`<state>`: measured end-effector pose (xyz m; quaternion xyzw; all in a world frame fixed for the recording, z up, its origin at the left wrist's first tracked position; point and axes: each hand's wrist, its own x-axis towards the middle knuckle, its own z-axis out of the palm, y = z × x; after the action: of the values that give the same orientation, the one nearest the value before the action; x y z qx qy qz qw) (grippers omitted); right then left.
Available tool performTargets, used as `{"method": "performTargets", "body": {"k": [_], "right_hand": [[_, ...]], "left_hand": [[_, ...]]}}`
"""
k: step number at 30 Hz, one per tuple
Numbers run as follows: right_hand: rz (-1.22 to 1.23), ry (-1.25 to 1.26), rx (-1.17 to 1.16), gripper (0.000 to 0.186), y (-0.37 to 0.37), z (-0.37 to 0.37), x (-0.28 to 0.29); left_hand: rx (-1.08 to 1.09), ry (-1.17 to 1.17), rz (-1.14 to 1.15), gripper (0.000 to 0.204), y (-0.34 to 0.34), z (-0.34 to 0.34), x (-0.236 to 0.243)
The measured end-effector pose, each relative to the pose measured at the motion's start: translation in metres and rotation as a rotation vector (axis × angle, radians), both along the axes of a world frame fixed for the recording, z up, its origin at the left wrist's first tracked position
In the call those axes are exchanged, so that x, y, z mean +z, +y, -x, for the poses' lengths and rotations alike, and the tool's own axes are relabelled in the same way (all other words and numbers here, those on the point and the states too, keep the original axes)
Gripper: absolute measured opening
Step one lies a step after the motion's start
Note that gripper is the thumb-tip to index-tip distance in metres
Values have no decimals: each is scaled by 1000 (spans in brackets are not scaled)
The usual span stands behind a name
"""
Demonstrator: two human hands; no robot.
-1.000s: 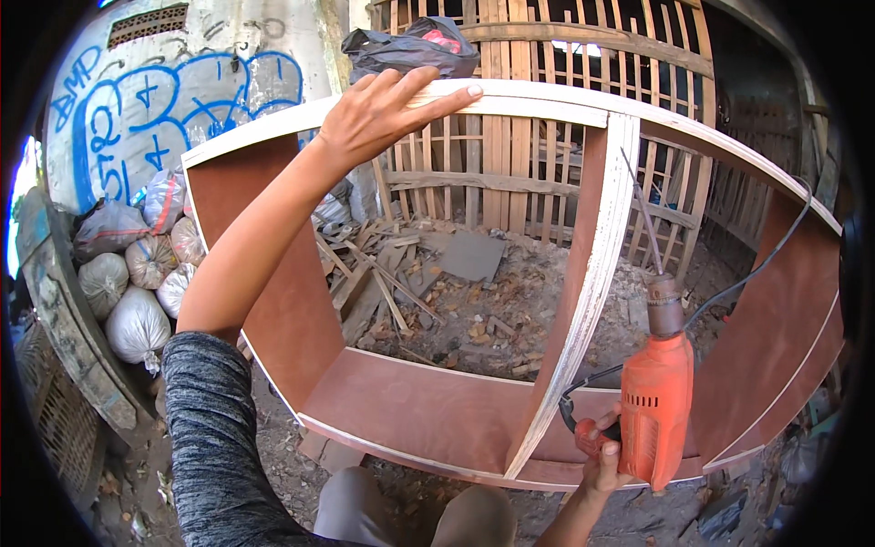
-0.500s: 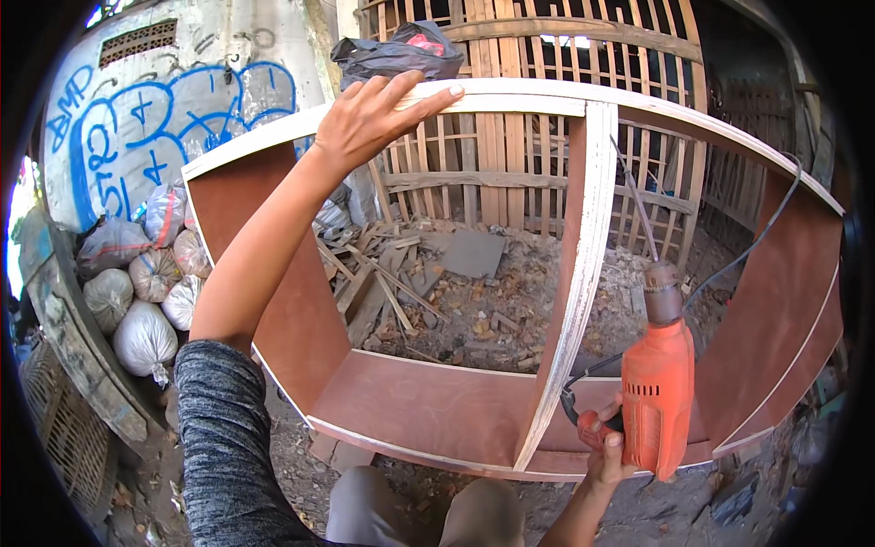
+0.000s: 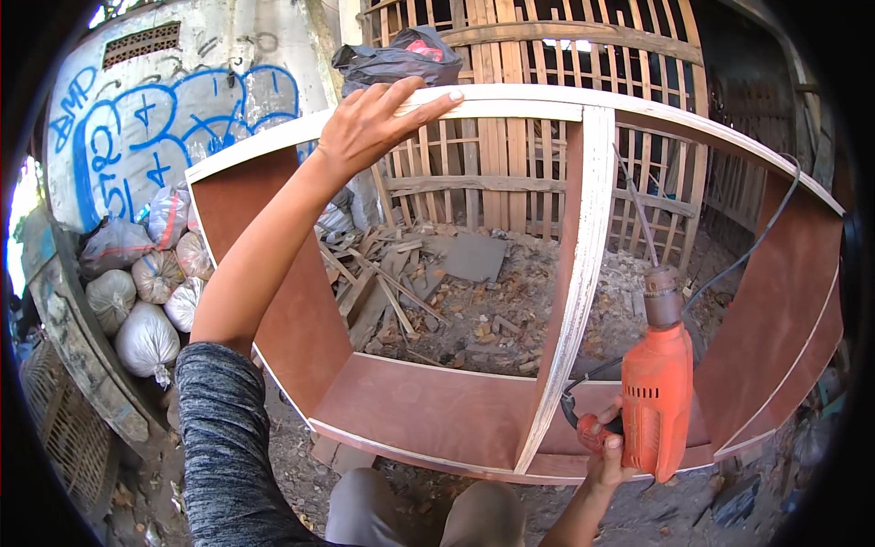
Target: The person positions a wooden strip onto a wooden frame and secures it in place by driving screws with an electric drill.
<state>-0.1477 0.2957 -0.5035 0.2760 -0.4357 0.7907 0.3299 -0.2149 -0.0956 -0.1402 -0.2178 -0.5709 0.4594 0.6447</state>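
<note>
A large brown plywood cabinet frame with pale edges stands before me, open through the middle and split by an upright divider. My left hand grips its top edge, fingers over the far side and thumb lying along the top. At lower right my right hand holds an orange power drill by its handle. The drill points up and away, its long bit rising just right of the divider in front of the frame opening. A dark cord loops over the frame's right side.
Behind the frame stand a slatted wood and bamboo panel and a black plastic bag. Scrap wood and a flat grey board lie on the littered ground. Filled sacks are piled at left beside a painted wall.
The view has shifted very slightly, so the frame's top and my left hand sit a little lower. Both hands keep their holds, and the drill is almost where it was.
</note>
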Motion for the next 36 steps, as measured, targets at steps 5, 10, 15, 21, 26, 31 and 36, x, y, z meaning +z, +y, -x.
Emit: {"method": "performTargets", "body": {"k": [5,10,15,21,26,31,36], "right_hand": [[0,8,-27,59,2,0,-2],[9,17,16,59,4,4,-5],[54,75,58,61,4,10,-7],[31,101,43,61,4,10,-7],[109,22,-36,58,-4,6,-4],[17,110,25,64,13,25,-36],[24,99,-58,69,10,24,-30]], "left_hand": [[-15,-3,-12,77,4,-1,0],[-8,-14,-24,76,3,-1,0],[-8,-46,-39,75,4,1,0],[2,-40,-31,72,3,-1,0],[21,-48,-56,69,3,-4,-1],[-40,46,-17,74,4,1,-1],[-30,97,-14,72,3,0,-1]]}}
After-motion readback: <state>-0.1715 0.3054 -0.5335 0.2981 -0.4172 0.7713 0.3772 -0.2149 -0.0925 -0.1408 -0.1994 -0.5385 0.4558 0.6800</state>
